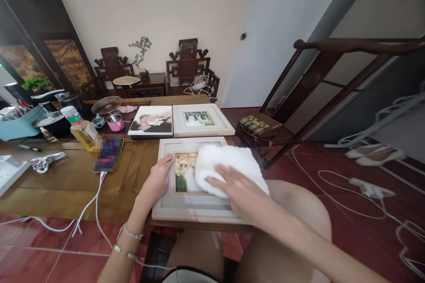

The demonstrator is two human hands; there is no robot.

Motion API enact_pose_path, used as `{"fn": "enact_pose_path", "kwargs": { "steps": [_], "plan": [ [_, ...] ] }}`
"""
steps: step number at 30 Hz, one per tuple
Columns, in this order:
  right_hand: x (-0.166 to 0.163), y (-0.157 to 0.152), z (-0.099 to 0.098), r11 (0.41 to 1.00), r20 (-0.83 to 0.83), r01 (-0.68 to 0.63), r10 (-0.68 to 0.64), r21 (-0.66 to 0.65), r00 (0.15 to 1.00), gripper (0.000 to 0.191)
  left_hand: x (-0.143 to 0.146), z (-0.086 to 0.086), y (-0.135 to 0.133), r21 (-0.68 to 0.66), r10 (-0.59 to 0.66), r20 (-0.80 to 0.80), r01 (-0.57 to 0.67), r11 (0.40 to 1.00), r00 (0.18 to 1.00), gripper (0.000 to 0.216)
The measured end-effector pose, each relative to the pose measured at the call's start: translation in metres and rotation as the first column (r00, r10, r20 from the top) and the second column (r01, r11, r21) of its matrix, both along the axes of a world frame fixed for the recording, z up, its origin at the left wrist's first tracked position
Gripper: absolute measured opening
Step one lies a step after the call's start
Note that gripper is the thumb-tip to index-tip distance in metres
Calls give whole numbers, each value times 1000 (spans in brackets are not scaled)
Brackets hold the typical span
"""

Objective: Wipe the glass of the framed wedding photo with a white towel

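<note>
A pale-wood picture frame (195,217) with a white mat and a small outdoor photo lies flat at the table's near edge. Over its left border lie the fingers of my left hand (159,176), close together, holding that side. My right hand (237,185) presses a fluffy white cloth (244,159) onto the glass, its fingers slightly apart and sunk into the pile. The cloth covers the frame's right part and some of the photo. My right thumb is hidden.
Behind are a second framed photo (214,129) and a portrait panel (151,120). Leftward on the wooden table (139,177) stand a phone (109,154) on a white cable, a bottle (83,130) and a pink cup (115,122). A chair (308,75) is at right, with cables on the floor.
</note>
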State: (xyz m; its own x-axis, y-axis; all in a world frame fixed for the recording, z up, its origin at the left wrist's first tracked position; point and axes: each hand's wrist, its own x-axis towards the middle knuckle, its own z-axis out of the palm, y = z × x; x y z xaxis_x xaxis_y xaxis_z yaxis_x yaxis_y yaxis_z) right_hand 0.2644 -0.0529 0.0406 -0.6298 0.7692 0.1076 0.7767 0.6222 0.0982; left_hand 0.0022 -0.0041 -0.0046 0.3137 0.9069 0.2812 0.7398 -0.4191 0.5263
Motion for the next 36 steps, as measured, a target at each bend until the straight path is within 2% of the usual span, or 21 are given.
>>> {"fn": "enact_pose_path", "kwargs": {
  "steps": [5, 8, 10, 13, 16, 18, 20, 22, 24, 26, 29, 33, 36],
  "plan": [
    [-4, 82, -4, 994, -44, 95, -93, 44, 995, 72, -1, 0, 0, 11, -5, 13, 5, 1000, 1000, 56],
    [-7, 91, -3, 998, -21, 60, -59, 33, 998, 71, -1, -1, 1, 28, -2, 20, 1, 1000, 1000, 55],
    [-7, 76, -2, 1000, 8, 21, -21, 2, 1000, 69, -1, -1, 1, 41, 0, 31, -1, 999, 1000, 56],
    [-3, 29, 3, 993, 36, -19, 23, -121, 999, 68, 0, -1, 1, 47, -5, 29, 4, 999, 1000, 56],
    [6, -25, 8, 948, -2, -74, 78, -310, 997, 77, 1, -1, 1, 37, 1, 19, -1, 999, 1000, 56],
    [11, -52, 8, 908, -55, -120, 106, -402, 993, 73, 1, -1, 0, 26, 5, 8, -5, 1000, 1000, 56],
    [10, -69, 7, 890, -107, -158, 124, -428, 987, 67, 1, -1, 0, 17, 5, 1, -5, 1000, 1000, 56],
    [6, -73, 6, 900, -130, -164, 120, -403, 984, 69, 1, -1, -1, 15, 4, 6, -4, 1000, 1000, 56],
    [-1, -63, 5, 927, -134, -133, 91, -351, 987, 76, -1, -1, -1, 15, -10, 17, 10, 1000, 1000, 56],
    [-5, -38, 4, 959, -139, -88, 52, -269, 989, 78, -2, -1, -1, 14, -32, 21, 32, 999, 999, 56],
    [-6, 17, -1, 990, -161, -51, 30, -129, 986, 74, -4, 0, -1, 5, -51, 6, 51, 999, 999, 56],
    [-7, 82, -5, 1000, -161, 2, -2, -1, 987, 71, -4, 2, 0, -1, -49, -26, 49, 999, 998, 59],
    [-12, 94, -4, 1000, -139, 5, -5, 1, 990, 69, -4, 3, 1, 4, -43, -32, 43, 999, 999, 58]
  ]
}}
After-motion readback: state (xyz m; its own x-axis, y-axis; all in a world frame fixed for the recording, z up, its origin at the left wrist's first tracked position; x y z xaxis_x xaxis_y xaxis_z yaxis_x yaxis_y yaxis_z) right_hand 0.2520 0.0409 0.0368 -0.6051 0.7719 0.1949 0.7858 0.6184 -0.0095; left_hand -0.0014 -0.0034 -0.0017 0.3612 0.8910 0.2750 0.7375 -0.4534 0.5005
